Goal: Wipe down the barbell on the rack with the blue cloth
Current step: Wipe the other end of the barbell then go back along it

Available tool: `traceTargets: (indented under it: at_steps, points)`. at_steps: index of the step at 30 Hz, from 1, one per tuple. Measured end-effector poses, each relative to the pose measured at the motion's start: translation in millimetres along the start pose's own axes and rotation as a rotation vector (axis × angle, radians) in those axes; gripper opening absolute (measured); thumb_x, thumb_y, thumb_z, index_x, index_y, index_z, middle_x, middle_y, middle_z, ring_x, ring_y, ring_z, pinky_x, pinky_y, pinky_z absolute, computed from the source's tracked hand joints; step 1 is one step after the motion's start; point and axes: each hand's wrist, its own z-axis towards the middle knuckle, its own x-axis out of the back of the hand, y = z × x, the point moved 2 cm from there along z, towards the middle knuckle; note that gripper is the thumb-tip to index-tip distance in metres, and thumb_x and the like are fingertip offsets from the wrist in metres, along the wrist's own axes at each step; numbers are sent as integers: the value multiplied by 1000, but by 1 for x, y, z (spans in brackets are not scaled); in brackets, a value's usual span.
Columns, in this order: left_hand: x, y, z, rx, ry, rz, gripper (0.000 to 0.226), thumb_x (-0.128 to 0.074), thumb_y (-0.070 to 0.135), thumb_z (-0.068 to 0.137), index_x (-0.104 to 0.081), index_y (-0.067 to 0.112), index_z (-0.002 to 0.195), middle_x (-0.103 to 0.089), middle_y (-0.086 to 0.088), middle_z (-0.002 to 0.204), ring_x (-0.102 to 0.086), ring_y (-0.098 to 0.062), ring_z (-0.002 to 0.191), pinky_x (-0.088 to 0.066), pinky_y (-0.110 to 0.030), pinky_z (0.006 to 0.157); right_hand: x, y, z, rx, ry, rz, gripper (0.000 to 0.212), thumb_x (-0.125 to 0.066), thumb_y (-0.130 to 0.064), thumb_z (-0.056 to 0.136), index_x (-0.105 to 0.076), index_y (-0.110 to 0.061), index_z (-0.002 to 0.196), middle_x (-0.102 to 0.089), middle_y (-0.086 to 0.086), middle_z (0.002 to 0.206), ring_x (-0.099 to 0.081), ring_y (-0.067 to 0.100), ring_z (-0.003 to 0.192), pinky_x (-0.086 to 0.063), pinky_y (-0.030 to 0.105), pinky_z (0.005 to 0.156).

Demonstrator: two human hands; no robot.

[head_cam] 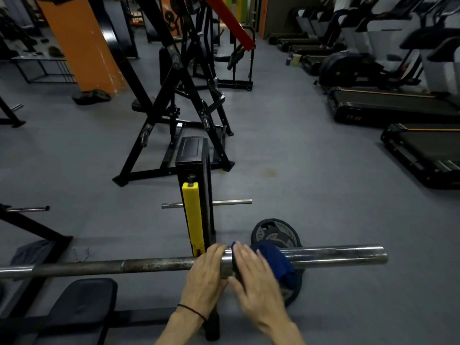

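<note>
A steel barbell lies across the rack, running from the left edge to its bare sleeve end on the right. My left hand grips the bar just inside the collar, beside the yellow rack upright. My right hand lies over the bar at the inner end of the sleeve, fingers curled over it and holding the blue cloth against the metal. The cloth bunches out to the right of that hand and hangs below the sleeve.
A black weight plate lies on the grey floor behind and under the sleeve. A black bench pad sits below the bar at the left. Black gym frames stand ahead, treadmills line the right side, an orange pillar is at the left.
</note>
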Motion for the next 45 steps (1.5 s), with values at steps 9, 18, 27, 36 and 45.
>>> traceTargets:
  at_steps: [9,18,27,36,45]
  points:
    - [-7,-8,-6,5,2,24,95,-96,21,56,-49,14,139,-59,-6,141,-54,-14,123,-49,-36,103,-14,-6,6,-211,207,31,65,-22,-55,109,-41,-11,154,-44,5,158,-32,19,150,-6,43,127]
    - [-15,9,-10,90,-61,216,114,-95,28,60,-33,4,152,-40,-16,156,-49,-24,137,-35,-41,115,38,84,-16,-288,243,-49,61,-17,-51,109,-42,-17,153,-45,1,157,-35,20,149,-11,49,126]
    - [-28,24,-8,140,65,349,83,-62,-1,77,-27,-3,153,-26,-24,162,-46,-35,139,-28,-43,120,15,25,2,149,-32,-78,65,-24,-58,109,-21,-22,163,-14,-9,170,-11,8,156,-6,39,126]
    - [-32,27,-10,208,44,432,67,-33,6,92,-17,-6,155,-14,-25,164,-21,-37,151,-16,-45,121,-9,3,-9,-210,165,68,63,-20,-54,109,-28,-17,160,-23,-2,169,-18,19,156,-4,45,125]
    - [-27,20,0,140,-84,297,108,-85,23,70,-22,-6,153,-28,-26,160,-33,-38,147,-33,-49,116,28,76,-26,-277,240,4,60,-24,-51,109,-25,-22,161,-23,-9,169,-18,14,156,-14,45,124]
